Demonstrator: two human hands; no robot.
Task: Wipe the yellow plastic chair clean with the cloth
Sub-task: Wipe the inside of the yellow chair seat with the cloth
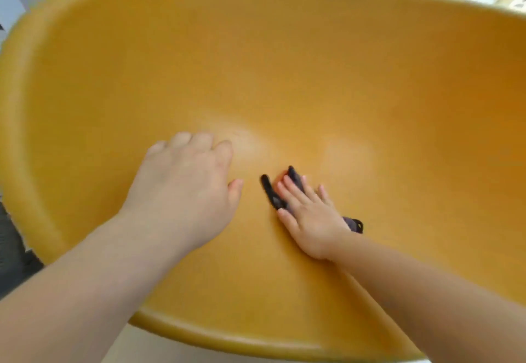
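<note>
Yellow plastic chair (284, 64) is seen from the head camera, its moulded seat filling nearly the whole view, with the curved back rising at the top and the front lip near the bottom edge. The wiping step is judged to be in hand: a small dark cloth (270, 192) is pressed flat against the middle of the seat under the right hand (310, 220). The fingers (293, 192) of that hand are laid out straight and slightly spread over the cloth, not curled round it. Dark folds are seen poking out beyond the fingertips, and a corner shows behind the heel of the palm. The right forearm is stretched in from the lower right corner, the wrist held low over the seat.

The left hand (187, 189) is set on the bare seat near the cloth but apart from it, palm down, with nothing held. Its fingers are bent at the knuckles and the thumb is pointed towards the cloth; it is judged to be used as a brace. Its forearm is brought in from the lower left.

Two paler patches are seen on the plastic beyond the hands; whether sheen or damp cannot be told. How much of the seat, side walls and back has been wiped cannot be told. For the next move, steady downward pressure is called for as the cloth is swept outward, so that it is not bunched under the palm. Blurred clutter is glimpsed beyond the chair's top rim.
</note>
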